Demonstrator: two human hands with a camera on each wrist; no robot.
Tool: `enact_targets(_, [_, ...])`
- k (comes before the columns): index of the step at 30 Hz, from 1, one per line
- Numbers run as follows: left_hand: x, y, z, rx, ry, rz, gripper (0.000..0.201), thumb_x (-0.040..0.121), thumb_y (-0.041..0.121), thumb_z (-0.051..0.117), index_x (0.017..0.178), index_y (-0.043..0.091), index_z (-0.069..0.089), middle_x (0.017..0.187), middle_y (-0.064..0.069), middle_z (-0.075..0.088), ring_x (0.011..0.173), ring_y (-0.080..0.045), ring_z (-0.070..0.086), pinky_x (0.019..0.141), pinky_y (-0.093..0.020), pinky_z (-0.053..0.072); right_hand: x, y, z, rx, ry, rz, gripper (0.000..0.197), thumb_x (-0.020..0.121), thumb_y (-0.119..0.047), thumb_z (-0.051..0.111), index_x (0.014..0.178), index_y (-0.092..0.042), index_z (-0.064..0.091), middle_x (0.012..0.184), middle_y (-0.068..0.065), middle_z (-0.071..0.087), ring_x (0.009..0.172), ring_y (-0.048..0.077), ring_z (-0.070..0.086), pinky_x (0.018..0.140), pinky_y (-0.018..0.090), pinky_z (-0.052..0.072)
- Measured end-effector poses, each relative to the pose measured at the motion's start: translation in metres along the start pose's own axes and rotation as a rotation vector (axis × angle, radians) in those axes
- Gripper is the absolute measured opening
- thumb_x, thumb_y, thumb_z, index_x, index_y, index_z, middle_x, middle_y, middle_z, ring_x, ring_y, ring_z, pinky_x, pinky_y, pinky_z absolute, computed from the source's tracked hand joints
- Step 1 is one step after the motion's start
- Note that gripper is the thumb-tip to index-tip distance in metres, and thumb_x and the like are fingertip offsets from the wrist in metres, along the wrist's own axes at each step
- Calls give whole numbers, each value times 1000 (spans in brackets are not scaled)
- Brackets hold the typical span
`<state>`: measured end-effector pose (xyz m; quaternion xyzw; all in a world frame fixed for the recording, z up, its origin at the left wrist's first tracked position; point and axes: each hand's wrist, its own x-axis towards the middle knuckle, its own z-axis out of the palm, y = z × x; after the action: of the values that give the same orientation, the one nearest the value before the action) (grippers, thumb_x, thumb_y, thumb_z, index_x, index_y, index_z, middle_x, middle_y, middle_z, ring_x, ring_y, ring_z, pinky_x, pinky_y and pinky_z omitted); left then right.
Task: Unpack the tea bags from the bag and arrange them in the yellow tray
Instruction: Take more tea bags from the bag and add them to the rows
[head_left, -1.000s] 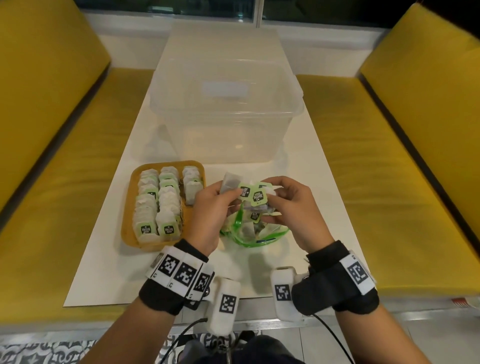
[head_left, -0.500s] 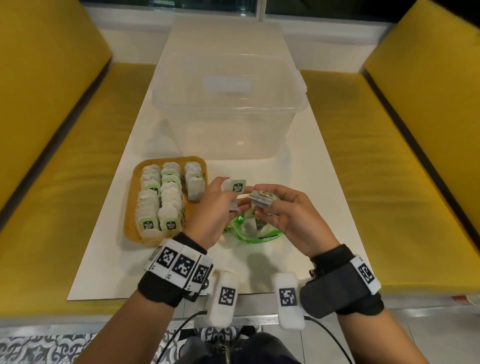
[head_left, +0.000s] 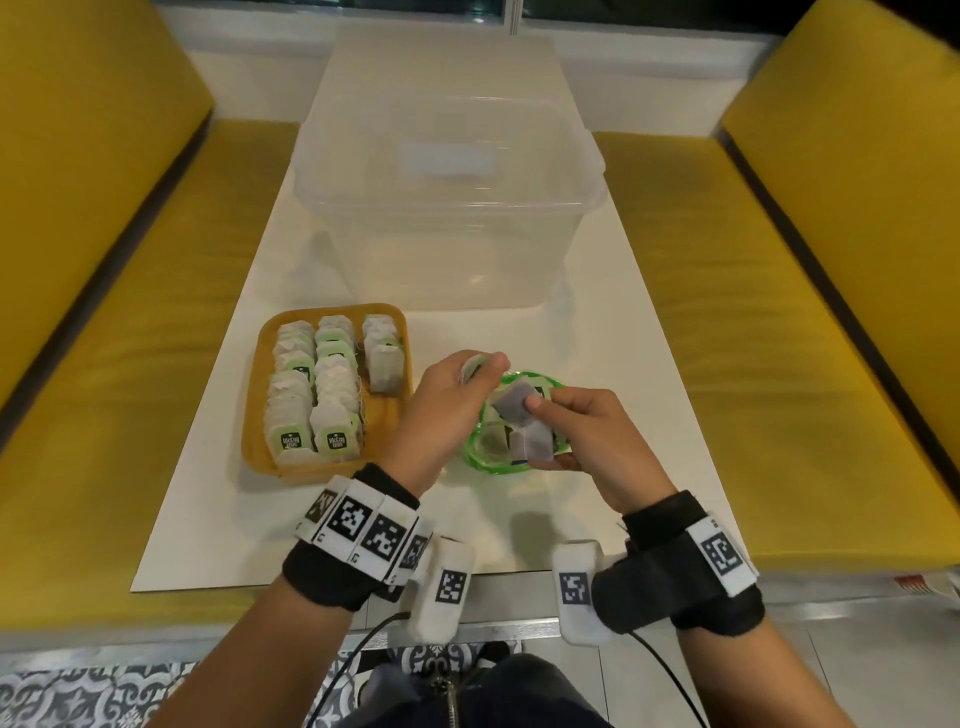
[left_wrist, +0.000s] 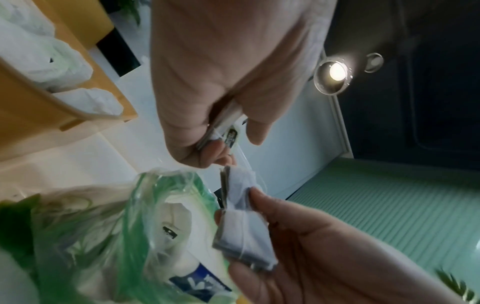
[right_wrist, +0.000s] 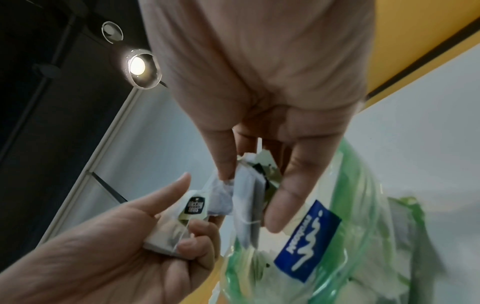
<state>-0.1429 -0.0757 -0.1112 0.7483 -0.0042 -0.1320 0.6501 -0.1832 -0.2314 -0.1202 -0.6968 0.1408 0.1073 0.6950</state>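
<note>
A yellow tray (head_left: 387, 421) on the white table holds three rows of tea bags (head_left: 311, 400). Right of it lies an open green plastic bag (head_left: 480, 454) with more tea bags inside. My left hand (head_left: 475, 370) hovers just above the bag's left rim and pinches one tea bag (right_wrist: 179, 222) with a green tag. My right hand (head_left: 540, 410) holds a small stack of tea bags (head_left: 519, 421) over the bag, thumb pressed on top. In the left wrist view that stack (left_wrist: 241, 224) shows edge-on between the right hand's fingers (left_wrist: 262, 201).
A large clear plastic tub (head_left: 447, 202) stands behind the tray and bag, mid-table. Yellow bench cushions (head_left: 779, 291) flank the table (head_left: 639, 374) on both sides. The tray's third row is short, with bare yellow floor in front of it.
Both hands have come down toward the green bag. The left hand has drawn one tea bag away from the stack, which stays in the right hand.
</note>
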Motion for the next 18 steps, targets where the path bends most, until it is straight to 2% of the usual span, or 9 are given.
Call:
enact_targets(2, [1, -2, 3, 87, -13, 77, 18, 92, 33, 64, 101, 18, 68, 91, 7, 69, 83, -4, 63, 76, -30, 52, 1, -1, 1, 16, 35, -28, 41, 93, -19, 62, 102, 21, 55, 88, 37, 55, 79, 28, 65, 64, 35, 60])
enact_targets(3, [1, -3, 5, 149, -18, 105, 17, 89, 32, 68, 99, 18, 68, 92, 6, 69, 87, -9, 64, 81, -33, 53, 1, -2, 2, 27, 55, -39, 34, 93, -17, 62, 101, 16, 61, 94, 40, 57, 79, 29, 66, 66, 37, 61])
enact_targets(6, [6, -9, 7, 303, -13, 136, 16, 82, 33, 75, 93, 24, 67, 89, 6, 69, 86, -13, 65, 79, -35, 54, 3, -6, 3, 34, 72, -52, 21, 91, -12, 63, 98, 7, 68, 95, 36, 62, 79, 29, 66, 66, 36, 60])
enact_targets(8, [8, -10, 5, 296, 11, 143, 12, 79, 36, 73, 84, 27, 67, 81, 5, 69, 80, -16, 65, 76, -41, 55, 4, -5, 2, 41, 67, -46, 21, 91, -14, 64, 93, 7, 67, 85, 28, 61, 78, 28, 65, 63, 32, 58])
enact_targets(10, [9, -10, 1, 269, 38, 140, 18, 78, 39, 70, 84, 22, 68, 79, 2, 69, 78, -20, 65, 75, -44, 55, 3, -3, 0, 90, 74, -28, 22, 91, -14, 64, 93, 8, 66, 84, 19, 61, 79, 26, 64, 60, 28, 55])
enact_targets(12, [9, -11, -3, 232, 83, 114, 20, 84, 33, 71, 89, 15, 68, 85, -3, 70, 83, -23, 65, 77, -43, 53, 4, -1, -2, 132, 113, -6, 20, 91, -11, 64, 95, 8, 67, 85, 16, 64, 79, 24, 64, 57, 26, 54])
enact_targets(14, [9, -13, -7, 158, 134, 64, 11, 89, 28, 68, 90, 17, 66, 86, -4, 68, 81, -23, 65, 74, -41, 53, 6, 1, -3, 76, 167, -12, 18, 91, -13, 65, 90, 5, 69, 81, 15, 63, 75, 24, 64, 55, 27, 55])
enact_targets(16, [8, -13, -10, 65, 156, 22, 6, 91, 27, 66, 89, 24, 62, 80, -2, 66, 70, -20, 65, 64, -38, 53, 11, 3, -4, -118, 216, -71, 21, 90, -19, 66, 82, -1, 70, 76, 17, 64, 70, 28, 66, 58, 36, 59])
enact_targets(18, [6, -13, -11, -5, 163, -27, 6, 92, 23, 65, 90, 24, 60, 76, -1, 65, 61, -14, 63, 57, -31, 49, 15, 5, -3, -331, 220, -112, 25, 91, -28, 64, 80, -6, 71, 74, 15, 68, 68, 29, 68, 65, 45, 60])
